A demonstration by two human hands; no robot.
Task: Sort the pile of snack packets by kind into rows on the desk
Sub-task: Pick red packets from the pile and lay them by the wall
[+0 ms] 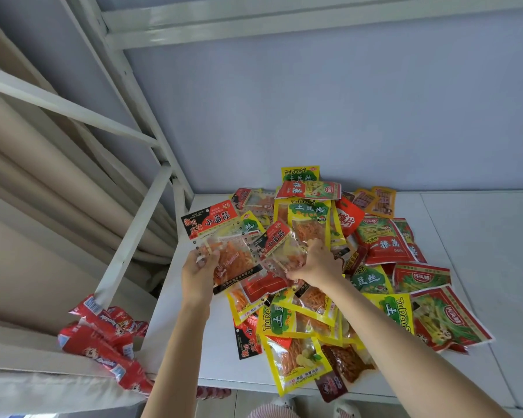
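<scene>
From my remote seat I see a white desk (480,236) pushed against a pale blue wall (314,101), with a white metal bed frame (139,224) slanting up at the left and beige curtain folds (43,182) behind its bars. On a ledge left of the desk lies a separate heap of red sausage-style packets (103,336), glossy and crinkled, apart from the main pile. The pile of snack packets (329,282) covers the middle of the desk, unsorted, its pieces overlapping in every direction: yellow packets with green labels (308,218), red packets printed with green stalks (387,242), and small orange ones (375,202) at the far edge near the wall. All are flat, shiny plastic sachets, many with clear windows showing orange shreds inside (no box or tray holds any of them). The left hand (198,274) is closed around the lower left edge of a red-and-black topped packet (221,239), lifted above the pile's left side. The right hand (317,263) pinches a second packet of the same kind (277,245) just beside the first, their edges overlapping, and it hides the packets beneath it. A dark brown sachet (331,386) hangs over the desk's near edge.
</scene>
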